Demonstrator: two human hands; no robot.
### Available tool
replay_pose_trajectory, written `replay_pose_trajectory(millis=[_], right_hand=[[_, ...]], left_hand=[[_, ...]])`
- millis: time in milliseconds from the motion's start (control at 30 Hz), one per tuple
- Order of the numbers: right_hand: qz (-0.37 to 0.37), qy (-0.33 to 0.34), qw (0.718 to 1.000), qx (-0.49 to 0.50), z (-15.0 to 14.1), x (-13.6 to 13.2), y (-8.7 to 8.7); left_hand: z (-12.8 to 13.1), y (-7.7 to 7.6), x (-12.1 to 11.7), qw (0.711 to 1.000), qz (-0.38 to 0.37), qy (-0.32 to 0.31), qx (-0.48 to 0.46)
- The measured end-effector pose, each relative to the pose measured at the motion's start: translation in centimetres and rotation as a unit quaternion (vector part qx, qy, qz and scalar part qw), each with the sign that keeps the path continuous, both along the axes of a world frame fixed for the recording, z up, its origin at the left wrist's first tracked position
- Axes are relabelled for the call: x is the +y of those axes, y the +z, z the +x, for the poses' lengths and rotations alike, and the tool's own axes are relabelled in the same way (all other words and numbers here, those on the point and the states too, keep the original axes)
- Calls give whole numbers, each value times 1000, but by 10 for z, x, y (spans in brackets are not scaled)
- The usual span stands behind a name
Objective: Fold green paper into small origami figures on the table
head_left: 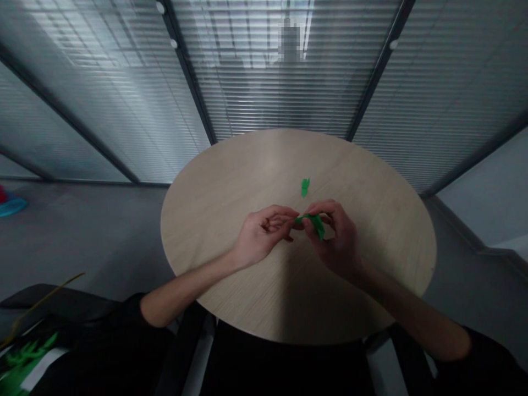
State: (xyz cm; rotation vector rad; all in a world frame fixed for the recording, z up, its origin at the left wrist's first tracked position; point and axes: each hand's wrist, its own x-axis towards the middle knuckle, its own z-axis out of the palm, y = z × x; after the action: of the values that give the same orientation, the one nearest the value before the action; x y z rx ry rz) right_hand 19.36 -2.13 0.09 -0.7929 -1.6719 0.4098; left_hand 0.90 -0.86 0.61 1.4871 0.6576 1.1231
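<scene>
Above the middle of the round table, my two hands meet at a small green leaf-like piece [317,224]. My right hand [336,239] is closed on its broad part, with thumb and fingers pinched around it. The thumb and fingertips of my left hand [264,234] close on the thin left end of the same piece. Part of the piece is covered by my right fingers. Just beyond the hands, a second green leaf-like piece [304,187] lies flat on the wooden tabletop [231,181], touched by neither hand.
Glass partitions with blinds [264,104] stand right behind the table. At the lower left are green leafy pieces [31,355] with a white strip [43,367] and a thin yellowish stick [49,294]. A blue object [12,207] sits on the floor at far left.
</scene>
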Motion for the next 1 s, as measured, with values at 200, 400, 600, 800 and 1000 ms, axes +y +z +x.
replay_pose_trajectory(millis=[200, 400, 600, 800, 1000], right_hand=[[-7, -29, 1000, 7, 0, 1, -2], [-12, -42, 999, 6, 1, 2, -3], [-4, -38, 999, 9, -1, 1, -1], [-6, -35, 999, 12, 0, 1, -1], [-14, -55, 998, 9, 4, 4, -5]], left_hand=[[-4, 2, 3, 999, 0, -31, 11], [-6, 4, 4, 999, -11, -49, -11], [-3, 1, 3, 1000, -10, -22, 9], [-2, 3, 3, 999, -27, -24, 7], [-3, 3, 3, 998, -25, -54, -2]])
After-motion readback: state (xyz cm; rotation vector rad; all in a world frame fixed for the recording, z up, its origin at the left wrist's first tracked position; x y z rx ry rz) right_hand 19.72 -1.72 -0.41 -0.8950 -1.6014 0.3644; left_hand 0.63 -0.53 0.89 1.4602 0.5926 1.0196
